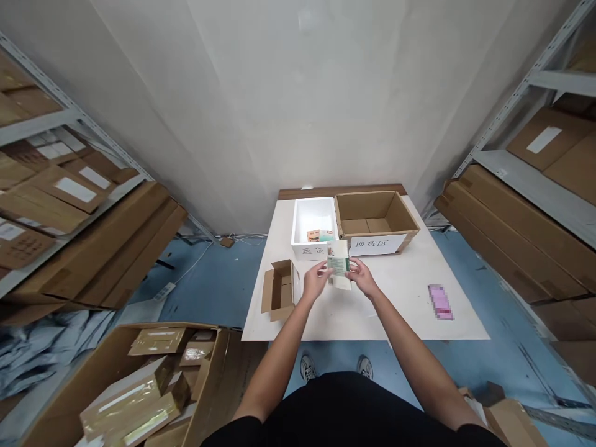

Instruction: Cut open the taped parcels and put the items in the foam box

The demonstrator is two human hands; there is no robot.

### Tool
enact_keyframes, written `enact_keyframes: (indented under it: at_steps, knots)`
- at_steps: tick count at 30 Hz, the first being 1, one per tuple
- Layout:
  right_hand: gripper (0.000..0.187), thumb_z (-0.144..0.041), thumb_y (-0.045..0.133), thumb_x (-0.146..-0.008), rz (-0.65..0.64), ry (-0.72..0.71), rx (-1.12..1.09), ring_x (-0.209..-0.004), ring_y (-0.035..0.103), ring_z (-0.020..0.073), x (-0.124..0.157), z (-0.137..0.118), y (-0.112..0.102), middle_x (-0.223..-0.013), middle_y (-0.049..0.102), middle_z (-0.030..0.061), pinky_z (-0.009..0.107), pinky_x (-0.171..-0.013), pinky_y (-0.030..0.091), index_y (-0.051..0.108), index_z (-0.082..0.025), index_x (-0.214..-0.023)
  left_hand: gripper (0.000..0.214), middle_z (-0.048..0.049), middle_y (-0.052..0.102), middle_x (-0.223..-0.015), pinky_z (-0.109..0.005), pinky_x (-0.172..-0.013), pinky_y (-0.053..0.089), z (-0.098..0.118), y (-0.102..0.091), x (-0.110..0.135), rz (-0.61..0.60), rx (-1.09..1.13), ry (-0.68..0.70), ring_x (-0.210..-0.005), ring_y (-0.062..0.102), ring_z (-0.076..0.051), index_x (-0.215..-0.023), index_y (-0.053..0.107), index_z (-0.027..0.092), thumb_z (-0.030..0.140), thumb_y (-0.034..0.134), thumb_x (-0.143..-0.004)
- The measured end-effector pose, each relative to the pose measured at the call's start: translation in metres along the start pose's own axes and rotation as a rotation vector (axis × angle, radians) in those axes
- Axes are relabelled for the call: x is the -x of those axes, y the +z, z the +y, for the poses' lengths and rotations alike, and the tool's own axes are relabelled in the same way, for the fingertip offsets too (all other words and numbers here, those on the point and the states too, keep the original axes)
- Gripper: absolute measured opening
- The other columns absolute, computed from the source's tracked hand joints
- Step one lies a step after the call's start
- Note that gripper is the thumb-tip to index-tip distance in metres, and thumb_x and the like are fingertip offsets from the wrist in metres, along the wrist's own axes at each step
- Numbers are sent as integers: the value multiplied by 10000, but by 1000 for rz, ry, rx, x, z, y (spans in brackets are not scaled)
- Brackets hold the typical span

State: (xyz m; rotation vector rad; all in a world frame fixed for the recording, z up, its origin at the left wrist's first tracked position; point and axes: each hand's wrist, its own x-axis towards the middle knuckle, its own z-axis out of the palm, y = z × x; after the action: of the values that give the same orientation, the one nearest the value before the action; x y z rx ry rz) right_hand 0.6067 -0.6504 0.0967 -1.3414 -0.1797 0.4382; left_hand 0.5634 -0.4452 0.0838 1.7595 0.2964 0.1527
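Observation:
Between my two hands, above the middle of the table, is a small white-and-green printed carton [338, 266] with pale flaps at its top and bottom. My left hand [316, 280] pinches its left edge, and my right hand [363, 277] grips the right edge. Just left of my left hand stands a small open cardboard box [282, 292] with its flaps out. Behind the carton is a white foam box [295, 231] holding an orange-and-green packet [320, 236]. A larger open cardboard box [410, 225] with a handwritten label [378, 244] stands beside it.
A pixelated pink item [441, 302] lies on the right of the white table [395, 310]. Lower left, a big carton [205, 397] holds several taped parcels [135, 397]. Shelves with cardboard boxes [69, 186] rise on the left, and another shelf [535, 180] stands on the right.

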Motion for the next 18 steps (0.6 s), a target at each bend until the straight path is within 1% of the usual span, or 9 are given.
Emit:
enact_keyframes:
  at_steps: [3, 6, 7, 9, 11, 12, 14, 16, 18]
  knots:
    - [764, -372, 838, -735, -84, -136, 61, -1235, 697, 299, 0, -2, 20, -1424, 694, 114, 449, -1016, 574, 626, -274, -1462, 611, -104, 750, -1320, -481, -1088, 553, 22, 20, 7, -79, 129, 112, -1194, 723, -304, -1376, 721, 230, 353, 868, -796]
    - [758, -381, 806, -784, -137, -202, 158, -1422, 565, 313, 0, -6, 22, -1572, 576, 94, 462, -1082, 537, 605, -304, -1511, 644, -117, 720, -1383, -484, -1117, 535, 33, 16, 5, -64, 249, 121, -1291, 676, -311, -1415, 693, 206, 330, 855, -804]
    - [745, -392, 800, -799, -98, -215, 213, -1455, 532, 314, -2, -9, 19, -1588, 560, 94, 475, -1108, 520, 604, -305, -1513, 663, -129, 708, -1402, -482, -1106, 543, 34, 9, 2, -63, 280, 107, -1307, 664, -317, -1422, 687, 194, 333, 861, -798]
    - [740, -419, 804, -809, 65, -212, 314, -1476, 505, 316, -6, -15, 9, -1591, 555, 104, 500, -1139, 496, 599, -300, -1510, 728, -154, 696, -1413, -483, -1059, 570, 35, -9, -5, -95, 326, 59, -1309, 656, -329, -1444, 666, 177, 357, 884, -773]
    - [764, -435, 833, -786, 174, -149, 294, -1423, 557, 319, -11, -21, -1, -1538, 604, 122, 504, -1106, 525, 593, -289, -1497, 816, -172, 699, -1399, -476, -1002, 594, 34, -27, -11, -161, 373, 8, -1267, 676, -329, -1478, 634, 171, 394, 909, -742]
    - [769, -441, 849, -771, 154, -98, 229, -1363, 610, 320, -12, -24, -5, -1484, 648, 128, 498, -1064, 555, 597, -281, -1479, 860, -177, 700, -1395, -469, -980, 601, 33, -34, -13, -191, 397, -10, -1236, 693, -324, -1492, 619, 172, 415, 921, -725]
    - [754, -450, 878, -737, 30, -14, 57, -1192, 715, 310, -12, -29, -10, -1333, 739, 124, 469, -968, 606, 621, -260, -1419, 913, -187, 700, -1392, -464, -952, 609, 31, -43, -16, -223, 424, -37, -1176, 721, -317, -1498, 612, 176, 451, 941, -692]
    - [738, -448, 903, -703, -49, 11, -61, -1044, 764, 290, -10, -35, -11, -1198, 790, 105, 434, -894, 630, 643, -242, -1362, 875, -187, 696, -1401, -475, -955, 606, 32, -45, -16, -195, 389, -47, -1156, 729, -319, -1456, 651, 184, 464, 947, -681]
    - [749, -437, 913, -687, -29, -16, -100, -984, 773, 274, -7, -41, -10, -1120, 807, 86, 406, -863, 636, 648, -235, -1357, 767, -168, 693, -1415, -487, -1003, 587, 36, -38, -14, -78, 275, -8, -1186, 717, -325, -1379, 710, 204, 453, 946, -693]
